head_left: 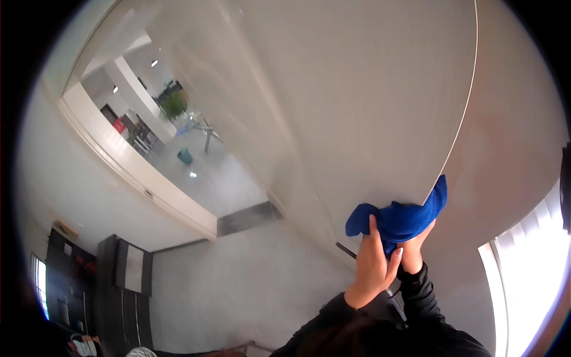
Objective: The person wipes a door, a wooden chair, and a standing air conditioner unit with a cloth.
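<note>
The door panel (pixel 369 107) is the largest thing in front of me, a pale sheet with its free edge curving down my right side; its broad face looks plain and even, and I find no mark on it that tells which parts have been gone over and which have not. Below it spreads the grey floor (pixel 238 285), and to my left the pale door frame (pixel 119 149) opens onto a further room. A bright window (pixel 535 285) glares at my lower right, and a dark cabinet (pixel 131 271) stands well apart at my lower left. The blue cloth (pixel 407 223) is bunched around the free edge of the panel, lapping both sides of it, so I judge the work at this spot to be under way rather than finished; the long stretch of edge above is uncovered, and what the cloth hides I cannot tell. My left hand (pixel 372 265) is clasped on the cloth from the left, one finger laid up along it and the thumb apart, nearer my right. My right hand (pixel 414 251) is closed on the cloth from the other side, its fingertips partly hidden. Smaller things are a green plant (pixel 174 106) and, smallest, a teal bin (pixel 185 156), both through the opening.
</note>
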A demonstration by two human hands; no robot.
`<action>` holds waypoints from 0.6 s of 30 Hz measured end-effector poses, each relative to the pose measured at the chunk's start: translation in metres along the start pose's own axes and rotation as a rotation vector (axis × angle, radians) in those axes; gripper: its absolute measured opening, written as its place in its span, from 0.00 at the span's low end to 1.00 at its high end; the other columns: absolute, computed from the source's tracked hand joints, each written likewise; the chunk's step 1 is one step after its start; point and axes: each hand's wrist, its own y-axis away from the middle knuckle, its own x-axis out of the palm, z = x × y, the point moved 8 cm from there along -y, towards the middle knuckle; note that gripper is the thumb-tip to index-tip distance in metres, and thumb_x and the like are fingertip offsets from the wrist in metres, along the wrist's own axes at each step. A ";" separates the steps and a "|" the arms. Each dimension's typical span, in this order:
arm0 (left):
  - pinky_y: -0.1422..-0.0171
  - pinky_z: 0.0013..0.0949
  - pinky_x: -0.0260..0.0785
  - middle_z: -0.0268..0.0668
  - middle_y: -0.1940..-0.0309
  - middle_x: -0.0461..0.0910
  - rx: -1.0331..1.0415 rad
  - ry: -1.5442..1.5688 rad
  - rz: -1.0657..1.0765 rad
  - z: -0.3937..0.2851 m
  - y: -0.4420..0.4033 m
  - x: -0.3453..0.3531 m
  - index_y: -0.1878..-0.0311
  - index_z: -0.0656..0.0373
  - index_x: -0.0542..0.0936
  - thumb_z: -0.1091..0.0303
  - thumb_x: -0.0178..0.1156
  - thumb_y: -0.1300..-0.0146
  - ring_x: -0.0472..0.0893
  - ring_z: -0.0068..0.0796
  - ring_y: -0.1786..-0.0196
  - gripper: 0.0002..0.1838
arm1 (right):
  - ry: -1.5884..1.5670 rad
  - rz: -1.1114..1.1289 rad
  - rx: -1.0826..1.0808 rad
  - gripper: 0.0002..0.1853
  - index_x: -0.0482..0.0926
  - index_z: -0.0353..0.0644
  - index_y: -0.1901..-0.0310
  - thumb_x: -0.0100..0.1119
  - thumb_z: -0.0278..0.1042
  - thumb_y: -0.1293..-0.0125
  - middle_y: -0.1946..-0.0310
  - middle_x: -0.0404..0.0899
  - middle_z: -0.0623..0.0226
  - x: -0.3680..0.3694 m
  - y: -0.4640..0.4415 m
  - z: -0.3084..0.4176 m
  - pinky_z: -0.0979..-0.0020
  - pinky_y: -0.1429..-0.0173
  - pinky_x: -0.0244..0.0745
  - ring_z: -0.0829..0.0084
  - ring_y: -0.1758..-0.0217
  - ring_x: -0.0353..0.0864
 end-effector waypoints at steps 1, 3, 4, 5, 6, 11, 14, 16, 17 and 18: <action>0.36 0.47 0.59 0.66 0.40 0.60 -0.023 0.007 -0.012 -0.002 0.010 -0.004 0.32 0.78 0.42 0.56 0.48 0.33 0.67 0.61 0.40 0.41 | -0.049 0.011 0.045 0.22 0.77 0.32 0.58 0.71 0.32 0.55 0.65 0.81 0.62 0.003 0.008 0.007 0.70 0.55 0.74 0.72 0.63 0.80; 0.35 0.45 0.58 0.65 0.38 0.59 -0.129 0.076 -0.001 -0.002 0.021 -0.016 0.32 0.78 0.41 0.54 0.48 0.33 0.66 0.59 0.38 0.42 | -0.023 0.052 0.134 0.21 0.76 0.32 0.59 0.71 0.30 0.55 0.66 0.80 0.64 0.009 0.023 0.013 0.71 0.56 0.74 0.73 0.64 0.79; 0.32 0.43 0.54 0.64 0.37 0.57 -0.180 0.170 -0.033 -0.003 0.026 -0.022 0.32 0.78 0.41 0.50 0.46 0.33 0.63 0.58 0.35 0.44 | -0.057 0.035 0.111 0.22 0.75 0.32 0.58 0.71 0.30 0.56 0.64 0.80 0.64 0.009 0.028 0.021 0.71 0.55 0.74 0.73 0.63 0.79; 0.32 0.43 0.54 0.64 0.37 0.57 -0.179 0.160 -0.033 -0.007 0.029 -0.026 0.32 0.78 0.41 0.50 0.46 0.33 0.63 0.58 0.35 0.44 | -0.093 0.015 0.088 0.23 0.75 0.32 0.58 0.72 0.30 0.56 0.63 0.79 0.64 0.011 0.033 0.030 0.71 0.54 0.73 0.73 0.62 0.78; 0.33 0.45 0.55 0.66 0.38 0.57 -0.103 0.124 -0.124 -0.014 0.030 -0.035 0.32 0.78 0.44 0.51 0.46 0.33 0.63 0.60 0.37 0.42 | -0.127 0.006 0.061 0.26 0.73 0.31 0.56 0.73 0.31 0.57 0.61 0.77 0.64 0.012 0.037 0.042 0.71 0.53 0.73 0.74 0.59 0.77; 0.29 0.48 0.47 0.68 0.35 0.52 -0.022 -0.001 -0.293 -0.029 0.049 -0.062 0.35 0.80 0.51 0.47 0.40 0.32 0.58 0.63 0.33 0.40 | -0.252 0.116 -0.002 0.33 0.70 0.34 0.55 0.78 0.37 0.62 0.59 0.73 0.65 0.015 0.066 0.052 0.71 0.52 0.70 0.73 0.59 0.75; 0.32 0.47 0.54 0.64 0.37 0.57 -0.046 -0.094 -0.410 -0.035 0.078 -0.072 0.38 0.79 0.57 0.45 0.38 0.32 0.62 0.57 0.35 0.39 | -0.303 0.343 -0.003 0.29 0.74 0.34 0.57 0.76 0.35 0.60 0.59 0.75 0.59 0.011 0.084 0.045 0.69 0.54 0.71 0.65 0.59 0.76; 0.37 0.44 0.60 0.60 0.39 0.62 -0.037 -0.120 -0.513 -0.035 0.086 -0.079 0.40 0.78 0.61 0.46 0.38 0.32 0.68 0.51 0.39 0.37 | -0.265 0.489 -0.084 0.23 0.76 0.34 0.57 0.73 0.31 0.57 0.57 0.76 0.55 0.007 0.090 0.049 0.66 0.52 0.71 0.59 0.57 0.77; 0.40 0.42 0.63 0.58 0.41 0.64 -0.016 -0.111 -0.560 -0.036 0.093 -0.085 0.40 0.77 0.61 0.47 0.39 0.33 0.71 0.47 0.41 0.36 | -0.242 0.570 -0.092 0.21 0.77 0.35 0.58 0.71 0.29 0.55 0.56 0.76 0.54 0.008 0.099 0.047 0.65 0.51 0.72 0.56 0.56 0.77; 0.42 0.41 0.66 0.59 0.42 0.65 -0.035 -0.077 -0.558 -0.011 0.114 -0.092 0.39 0.76 0.61 0.51 0.39 0.33 0.71 0.47 0.42 0.34 | -0.284 0.660 0.002 0.22 0.77 0.36 0.55 0.71 0.30 0.54 0.55 0.76 0.52 0.010 0.111 0.039 0.63 0.48 0.71 0.53 0.53 0.76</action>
